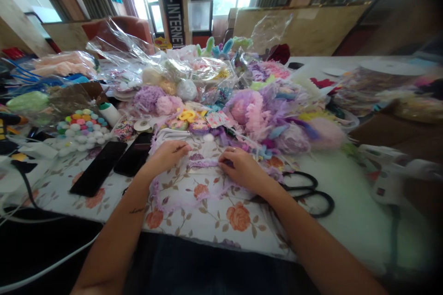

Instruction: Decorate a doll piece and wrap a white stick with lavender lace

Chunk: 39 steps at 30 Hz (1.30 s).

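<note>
Near the middle of the floral cloth (211,198), my left hand (169,154) is closed, thumb and fingertips pressed together. What it pinches, if anything, is too small to make out. Opposite it, my right hand (238,167) is closed with bent fingers at the end of a short fuzzy lilac strip (204,163). That strip lies across the cloth between my hands. A loose line of thin fuzzy lilac yarn (200,202) curves over the cloth below them. Black-handled scissors (308,189) rest by my right forearm, their blades partly hidden under it.
Two dark phones (98,169) lie left of my left hand. Beyond my hands is a heap of plush yarn pieces (242,106) and clear plastic bags (194,71). Pom-pom strings (83,129) and a thread cone (110,114) are at left. A white glue gun (389,175) stands at right.
</note>
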### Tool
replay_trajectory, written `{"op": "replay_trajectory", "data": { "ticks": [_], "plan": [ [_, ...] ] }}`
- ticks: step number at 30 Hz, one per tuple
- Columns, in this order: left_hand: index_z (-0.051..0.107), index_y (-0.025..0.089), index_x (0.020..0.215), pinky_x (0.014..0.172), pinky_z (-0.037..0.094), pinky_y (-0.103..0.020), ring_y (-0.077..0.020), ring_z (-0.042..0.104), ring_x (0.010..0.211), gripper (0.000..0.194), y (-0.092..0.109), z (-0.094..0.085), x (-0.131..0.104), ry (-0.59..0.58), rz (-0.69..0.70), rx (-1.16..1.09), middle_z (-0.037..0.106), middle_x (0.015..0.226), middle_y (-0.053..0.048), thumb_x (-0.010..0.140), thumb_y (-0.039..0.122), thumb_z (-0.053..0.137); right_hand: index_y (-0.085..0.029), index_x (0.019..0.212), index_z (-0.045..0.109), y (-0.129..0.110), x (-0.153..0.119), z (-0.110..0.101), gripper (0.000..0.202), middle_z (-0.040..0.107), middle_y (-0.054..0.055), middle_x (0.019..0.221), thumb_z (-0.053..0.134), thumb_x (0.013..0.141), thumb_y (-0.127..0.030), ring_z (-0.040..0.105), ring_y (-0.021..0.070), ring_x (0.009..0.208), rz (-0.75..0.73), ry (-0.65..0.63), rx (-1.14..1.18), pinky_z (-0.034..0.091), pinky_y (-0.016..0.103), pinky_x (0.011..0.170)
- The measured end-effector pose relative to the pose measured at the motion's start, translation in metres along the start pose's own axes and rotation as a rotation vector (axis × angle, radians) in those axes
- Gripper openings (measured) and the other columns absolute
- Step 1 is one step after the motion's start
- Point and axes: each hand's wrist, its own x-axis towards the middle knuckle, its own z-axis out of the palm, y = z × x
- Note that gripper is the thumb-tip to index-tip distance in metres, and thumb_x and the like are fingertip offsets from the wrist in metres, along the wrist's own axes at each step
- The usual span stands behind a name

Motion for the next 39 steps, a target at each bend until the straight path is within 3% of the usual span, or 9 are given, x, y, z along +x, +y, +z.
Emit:
{"op": "replay_trajectory", "data": {
  "ticks": [8, 13, 19, 22, 27, 31, 34, 36, 39],
  "plan": [
    [0.070, 0.019, 0.095, 0.072, 0.044, -0.027, -0.0187, 0.061, 0.085, 0.023, 0.011, 0.015, 0.000, -0.057, 0.031, -0.119, 0.070, 0.093, -0.004, 0.082, 0.036, 0.061, -0.016, 0.080, 0.067, 0.005, 0.002, 0.002, 0.009, 0.063, 0.006, 0.086, 0.061, 0.082, -0.010, 0.059, 0.0176, 0.081, 0.016, -0.012, 0.108, 0.045, 0.029, 0.075],
    [0.068, 0.018, 0.082, 0.073, 0.043, -0.028, -0.0181, 0.059, 0.082, 0.011, 0.011, 0.027, 0.003, -0.084, 0.117, 0.016, 0.064, 0.087, -0.003, 0.080, 0.028, 0.064, -0.015, 0.079, 0.067, 0.005, 0.003, 0.003, 0.009, 0.062, 0.006, 0.086, 0.062, 0.081, -0.007, 0.058, 0.0176, 0.081, 0.018, -0.018, 0.101, 0.044, 0.029, 0.075],
    [0.063, 0.018, 0.072, 0.071, 0.042, -0.029, -0.0179, 0.057, 0.078, 0.020, 0.011, 0.030, 0.004, -0.060, 0.152, 0.072, 0.061, 0.080, -0.003, 0.086, 0.030, 0.056, -0.015, 0.078, 0.062, 0.002, 0.004, 0.008, 0.014, 0.061, 0.008, 0.086, 0.055, 0.086, -0.006, 0.056, 0.0197, 0.083, -0.022, 0.022, 0.009, 0.042, 0.030, 0.075],
    [0.066, 0.019, 0.085, 0.079, 0.045, -0.032, -0.0200, 0.060, 0.087, 0.017, 0.011, 0.030, 0.004, 0.013, 0.160, 0.010, 0.065, 0.091, -0.005, 0.086, 0.032, 0.057, -0.016, 0.078, 0.059, -0.001, 0.004, 0.008, 0.015, 0.062, 0.008, 0.085, 0.051, 0.087, -0.006, 0.055, 0.0195, 0.081, -0.032, 0.069, -0.007, 0.042, 0.030, 0.073],
    [0.062, 0.021, 0.117, 0.099, 0.041, -0.033, -0.0209, 0.057, 0.113, 0.035, 0.028, 0.028, 0.005, 0.209, 0.233, -0.241, 0.065, 0.120, -0.008, 0.094, 0.040, 0.044, -0.017, 0.081, 0.057, -0.007, 0.002, 0.005, 0.013, 0.063, 0.005, 0.076, 0.049, 0.089, -0.009, 0.056, 0.0168, 0.069, 0.011, 0.101, 0.064, 0.040, 0.027, 0.064],
    [0.063, 0.021, 0.114, 0.095, 0.044, -0.033, -0.0218, 0.060, 0.108, 0.034, 0.047, 0.034, 0.015, -0.021, 0.262, -0.221, 0.067, 0.117, -0.007, 0.094, 0.040, 0.043, -0.015, 0.096, 0.060, -0.008, 0.000, 0.004, 0.017, 0.068, 0.009, 0.087, 0.044, 0.092, -0.013, 0.061, 0.0190, 0.076, -0.066, 0.120, 0.110, 0.044, 0.028, 0.069],
    [0.064, 0.019, 0.093, 0.075, 0.048, -0.029, -0.0181, 0.062, 0.082, 0.026, 0.052, 0.041, 0.023, -0.187, 0.237, -0.207, 0.069, 0.090, -0.003, 0.091, 0.036, 0.045, -0.015, 0.099, 0.061, -0.009, -0.001, 0.004, 0.022, 0.069, 0.010, 0.093, 0.042, 0.090, -0.008, 0.063, 0.0193, 0.084, -0.109, 0.131, 0.148, 0.045, 0.028, 0.074],
    [0.060, 0.017, 0.079, 0.059, 0.044, -0.026, -0.0138, 0.053, 0.061, 0.027, 0.050, 0.045, 0.026, -0.242, 0.169, -0.236, 0.060, 0.067, 0.000, 0.090, 0.036, 0.044, -0.016, 0.094, 0.061, -0.009, -0.002, 0.005, 0.021, 0.070, 0.008, 0.090, 0.042, 0.090, -0.008, 0.063, 0.0182, 0.080, -0.077, 0.117, 0.154, 0.045, 0.027, 0.072],
    [0.054, 0.018, 0.069, 0.051, 0.036, -0.025, -0.0113, 0.043, 0.052, 0.031, 0.043, 0.045, 0.025, -0.265, 0.133, -0.258, 0.050, 0.057, 0.003, 0.090, 0.037, 0.043, -0.017, 0.087, 0.060, -0.010, -0.003, 0.006, 0.018, 0.069, 0.006, 0.082, 0.044, 0.092, -0.012, 0.062, 0.0166, 0.073, -0.007, 0.093, 0.146, 0.043, 0.026, 0.066]
  ]
}}
